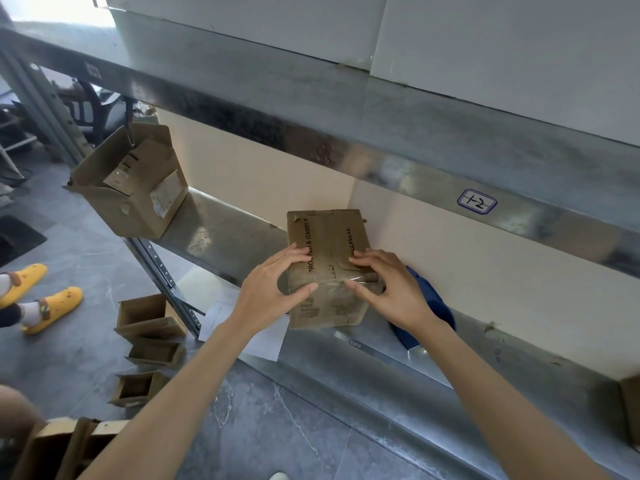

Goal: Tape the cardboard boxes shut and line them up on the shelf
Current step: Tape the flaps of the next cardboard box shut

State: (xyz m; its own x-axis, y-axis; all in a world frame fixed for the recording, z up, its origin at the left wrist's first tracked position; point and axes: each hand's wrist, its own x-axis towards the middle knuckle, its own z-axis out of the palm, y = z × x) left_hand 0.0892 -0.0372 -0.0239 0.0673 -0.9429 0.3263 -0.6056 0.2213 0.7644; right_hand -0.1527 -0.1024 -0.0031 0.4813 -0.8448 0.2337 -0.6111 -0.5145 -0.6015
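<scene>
A person's two hands were clamped on a cardboard box (pixel 325 233) standing on a metal shelf (pixel 381 368), just below the centre of the view and close to the cream back wall. The left hand (pixel 273 289) gripped the box's left edge, fingers on top and thumb on the near face. The right hand (pixel 391 289) held the right side the same way, its thumb on a strip of clear tape (pixel 332 282) running across the near top edge. The hands were apart, with the box between them. A blue object (pixel 433 306) lay on the shelf at 4 o'clock from the box, partly hidden by the right wrist. An open carton (pixel 131 202) sat at the shelf's end at 10 o'clock. Small open boxes (pixel 149 317) stood on the floor at 8 o'clock, beyond them a pair of yellow clogs (pixel 52 306).
</scene>
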